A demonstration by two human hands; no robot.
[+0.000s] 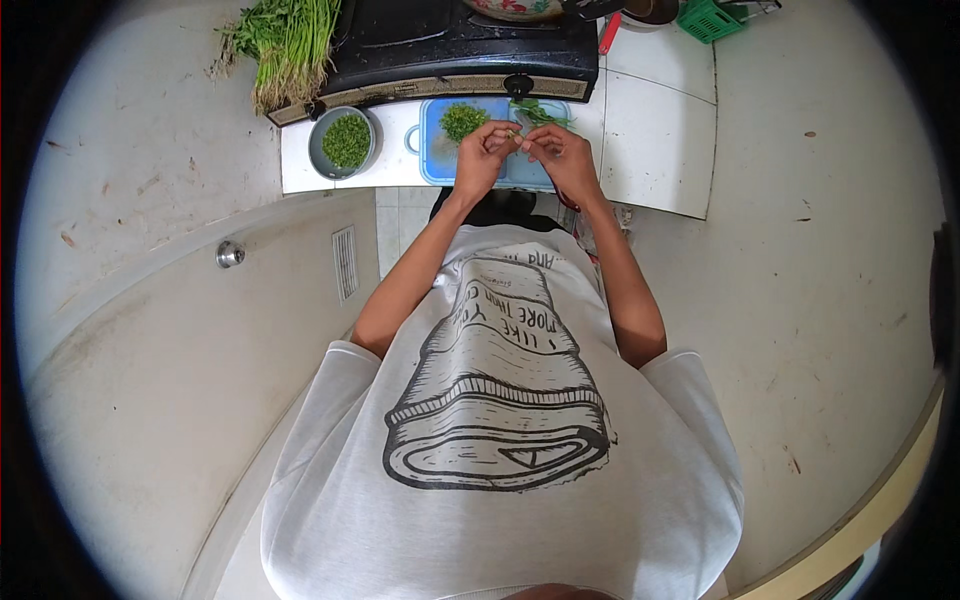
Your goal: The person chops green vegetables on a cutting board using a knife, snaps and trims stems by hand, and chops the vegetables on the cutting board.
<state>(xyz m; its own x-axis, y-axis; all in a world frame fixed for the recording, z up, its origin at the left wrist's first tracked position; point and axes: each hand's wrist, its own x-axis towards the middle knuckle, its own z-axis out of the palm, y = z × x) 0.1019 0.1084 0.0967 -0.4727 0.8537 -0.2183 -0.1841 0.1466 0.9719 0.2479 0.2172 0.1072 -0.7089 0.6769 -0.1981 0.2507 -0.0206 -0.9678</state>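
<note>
My left hand (480,156) and my right hand (564,156) meet over a blue chopping board (439,171). Their fingertips pinch a small pale-green piece of stem (514,135) between them; its exact shape is too small to tell. Just left of the hands, a heap of finely chopped greens (463,121) lies on the board. Uncut leafy stems (541,112) rest at its right end, beyond my right hand. A grey bowl (315,161) holding more chopped greens (346,141) stands left of the board.
A black gas stove (465,56) stands behind the board, with a flower-patterned pan (516,9) on it. Bundled leafy greens with roots (292,56) lie at its left end. A red handle (610,34) and a green plastic basket (708,21) are at the back right of the white-tiled counter (656,142).
</note>
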